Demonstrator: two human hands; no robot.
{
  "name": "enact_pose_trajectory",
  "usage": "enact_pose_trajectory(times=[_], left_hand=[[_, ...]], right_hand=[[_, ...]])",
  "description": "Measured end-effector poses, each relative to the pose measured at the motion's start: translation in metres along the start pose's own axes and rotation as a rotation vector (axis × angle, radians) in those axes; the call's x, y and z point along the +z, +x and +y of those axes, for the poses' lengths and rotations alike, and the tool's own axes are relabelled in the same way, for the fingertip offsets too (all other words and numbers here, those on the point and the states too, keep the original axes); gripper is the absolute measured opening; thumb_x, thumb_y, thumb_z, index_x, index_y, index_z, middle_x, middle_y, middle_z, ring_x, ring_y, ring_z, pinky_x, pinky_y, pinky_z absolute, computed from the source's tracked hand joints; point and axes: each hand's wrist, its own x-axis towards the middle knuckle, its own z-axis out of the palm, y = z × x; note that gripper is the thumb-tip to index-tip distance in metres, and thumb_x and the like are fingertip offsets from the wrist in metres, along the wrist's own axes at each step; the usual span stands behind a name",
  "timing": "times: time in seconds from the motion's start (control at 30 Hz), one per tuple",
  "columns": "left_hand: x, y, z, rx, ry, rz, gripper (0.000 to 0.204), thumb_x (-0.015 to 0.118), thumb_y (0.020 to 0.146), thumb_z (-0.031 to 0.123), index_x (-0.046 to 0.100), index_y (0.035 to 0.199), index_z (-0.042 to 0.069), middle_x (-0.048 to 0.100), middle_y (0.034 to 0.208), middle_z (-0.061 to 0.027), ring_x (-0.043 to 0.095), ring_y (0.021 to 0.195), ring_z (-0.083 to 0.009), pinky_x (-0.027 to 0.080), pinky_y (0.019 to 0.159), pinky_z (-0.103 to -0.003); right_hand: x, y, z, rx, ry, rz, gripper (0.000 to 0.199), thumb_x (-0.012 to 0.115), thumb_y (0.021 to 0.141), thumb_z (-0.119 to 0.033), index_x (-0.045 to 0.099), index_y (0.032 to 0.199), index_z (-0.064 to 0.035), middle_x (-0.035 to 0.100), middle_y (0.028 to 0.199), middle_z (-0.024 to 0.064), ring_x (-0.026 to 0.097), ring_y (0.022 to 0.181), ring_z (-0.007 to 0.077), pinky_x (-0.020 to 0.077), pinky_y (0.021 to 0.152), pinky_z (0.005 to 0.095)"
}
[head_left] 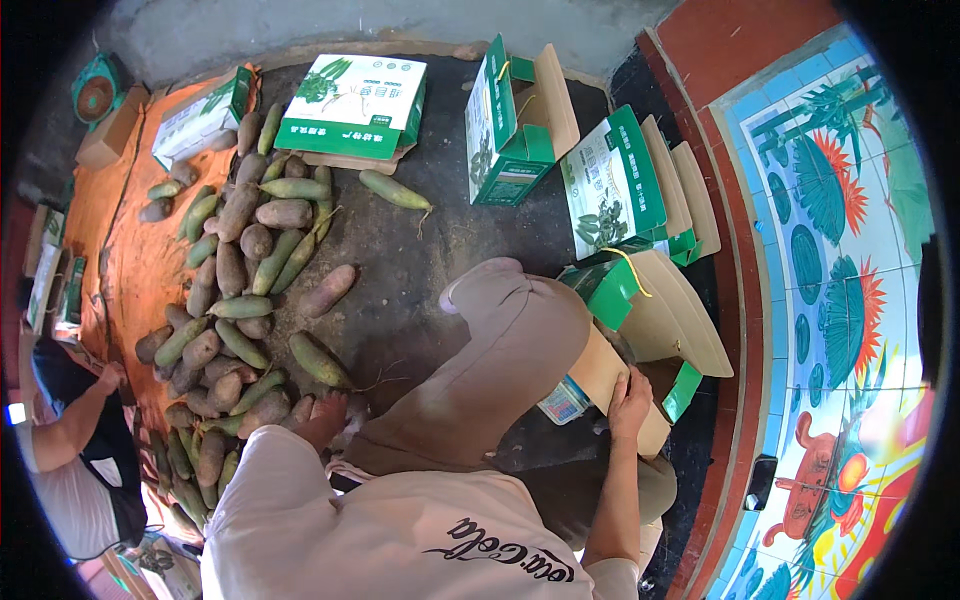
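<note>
My right hand grips the cardboard flap of an open green-and-white carton beside my right leg. A yellow cord handle loops from that carton. My left hand reaches down at the near edge of a heap of long roots; its fingers are partly hidden and blurred, so their grip is unclear. The heap mixes green radishes with plump brownish-purple roots. One green radish with a thin root tail lies just beyond my left hand.
More printed cartons stand at the far right: an upright one and another. A closed carton lies behind the heap. An orange sheet runs along the left. A co-worker's arm shows at far left. Painted tiles cover the right wall.
</note>
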Motion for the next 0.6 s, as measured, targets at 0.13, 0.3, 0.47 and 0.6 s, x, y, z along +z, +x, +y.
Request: enact_pose_trajectory(times=[0.13, 0.3, 0.47, 0.6], left_hand=[[-0.015, 0.001, 0.009, 0.007, -0.087, -0.076, 0.067, 0.068, 0.074, 0.019, 0.037, 0.133, 0.014, 0.047, 0.124, -0.0148, 0.050, 0.115, -0.0314, 0.046, 0.091, -0.045], [-0.012, 0.016, 0.018, 0.064, -0.094, -0.116, 0.078, 0.075, 0.068, 0.020, 0.036, 0.135, 0.018, 0.047, 0.124, -0.0143, 0.047, 0.118, -0.0322, 0.045, 0.092, -0.046], [-0.010, 0.024, 0.026, 0.207, -0.007, -0.127, 0.077, 0.078, 0.066, 0.022, 0.040, 0.133, 0.017, 0.048, 0.123, -0.0153, 0.047, 0.118, -0.0329, 0.044, 0.091, -0.049], [0.005, 0.036, 0.032, 0.271, 0.165, -0.048, 0.067, 0.075, 0.070, 0.027, 0.046, 0.129, 0.016, 0.048, 0.123, -0.0145, 0.048, 0.116, -0.0338, 0.044, 0.089, -0.048]], right_hand=[[-0.002, 0.003, -0.007, 0.036, 0.016, -0.036, 0.030, 0.053, 0.088, -0.020, 0.058, 0.108, 0.0017, 0.060, 0.100, 0.0210, 0.054, 0.094, 0.0381, 0.0405, 0.087, 0.0448], [0.002, 0.001, -0.003, 0.027, 0.005, -0.017, 0.030, 0.052, 0.088, -0.019, 0.058, 0.108, 0.0016, 0.059, 0.102, 0.0207, 0.054, 0.097, 0.0380, 0.0398, 0.088, 0.0445], [0.003, 0.002, -0.004, 0.026, 0.010, -0.007, 0.030, 0.052, 0.088, -0.020, 0.058, 0.109, 0.0018, 0.059, 0.102, 0.0205, 0.054, 0.097, 0.0376, 0.0398, 0.088, 0.0443], [0.002, 0.004, -0.007, 0.029, 0.004, -0.008, 0.030, 0.051, 0.088, -0.020, 0.058, 0.109, 0.0017, 0.059, 0.101, 0.0206, 0.054, 0.096, 0.0377, 0.0399, 0.087, 0.0443]])
